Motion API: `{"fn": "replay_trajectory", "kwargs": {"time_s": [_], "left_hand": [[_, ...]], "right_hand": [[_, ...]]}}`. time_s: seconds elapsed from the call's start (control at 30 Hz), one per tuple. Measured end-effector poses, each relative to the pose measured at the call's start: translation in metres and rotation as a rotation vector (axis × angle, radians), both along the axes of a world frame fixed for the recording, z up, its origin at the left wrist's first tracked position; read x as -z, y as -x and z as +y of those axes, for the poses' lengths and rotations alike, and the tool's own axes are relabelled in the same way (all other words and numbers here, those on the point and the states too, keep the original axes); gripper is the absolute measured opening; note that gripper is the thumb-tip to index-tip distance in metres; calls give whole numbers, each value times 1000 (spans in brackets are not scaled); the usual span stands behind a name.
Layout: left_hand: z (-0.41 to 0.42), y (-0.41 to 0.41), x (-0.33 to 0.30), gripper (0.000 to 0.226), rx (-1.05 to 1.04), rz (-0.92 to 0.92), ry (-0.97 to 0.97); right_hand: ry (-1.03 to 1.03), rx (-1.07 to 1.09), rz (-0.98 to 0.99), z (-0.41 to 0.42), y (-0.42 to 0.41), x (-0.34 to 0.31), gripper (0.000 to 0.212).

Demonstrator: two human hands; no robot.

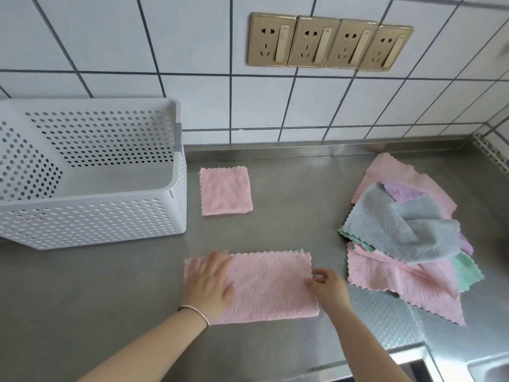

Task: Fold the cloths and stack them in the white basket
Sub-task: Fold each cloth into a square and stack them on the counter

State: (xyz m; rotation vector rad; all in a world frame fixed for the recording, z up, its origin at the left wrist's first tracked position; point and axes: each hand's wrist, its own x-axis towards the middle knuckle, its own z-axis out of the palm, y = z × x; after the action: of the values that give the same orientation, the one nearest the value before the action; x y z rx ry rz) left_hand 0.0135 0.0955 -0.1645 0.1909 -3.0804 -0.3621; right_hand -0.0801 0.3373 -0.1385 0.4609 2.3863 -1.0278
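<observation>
A pink cloth (271, 285), folded in half into a rectangle, lies on the steel counter in front of me. My left hand (210, 282) rests flat on its left end, fingers spread. My right hand (327, 288) pinches the cloth's right edge. A smaller folded pink cloth (225, 191) lies behind it, just right of the white perforated basket (110, 216), which shows nothing inside. A loose pile of cloths (407, 232) in pink, grey, green and purple sits at the right.
The steel counter (110, 285) runs back to a tiled wall with a row of gold sockets (330, 42). A sink edge (484, 365) shows at the bottom right corner.
</observation>
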Motion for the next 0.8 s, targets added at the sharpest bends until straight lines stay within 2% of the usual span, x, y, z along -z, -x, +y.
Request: {"fn": "replay_trajectory", "kwargs": {"time_s": [0.07,0.13,0.3,0.47,0.57,0.8], "left_hand": [[13,-1,10,56,226,-95,108],[20,-5,24,60,281,-167,161],[19,-9,31,70,215,-231,75],[18,-10,29,70,192,-249,72],[18,-8,26,63,203,-260,91],[21,-9,21,68,175,-289,163]], "right_hand": [[-48,-65,31,-5,0,-2,19],[-77,-107,88,-9,-1,-1,16],[-117,-75,147,-13,-5,8,3],[-138,-84,147,-10,-7,17,12],[-178,-111,167,-8,-4,20,8],[-227,-136,205,-9,0,22,17]]}}
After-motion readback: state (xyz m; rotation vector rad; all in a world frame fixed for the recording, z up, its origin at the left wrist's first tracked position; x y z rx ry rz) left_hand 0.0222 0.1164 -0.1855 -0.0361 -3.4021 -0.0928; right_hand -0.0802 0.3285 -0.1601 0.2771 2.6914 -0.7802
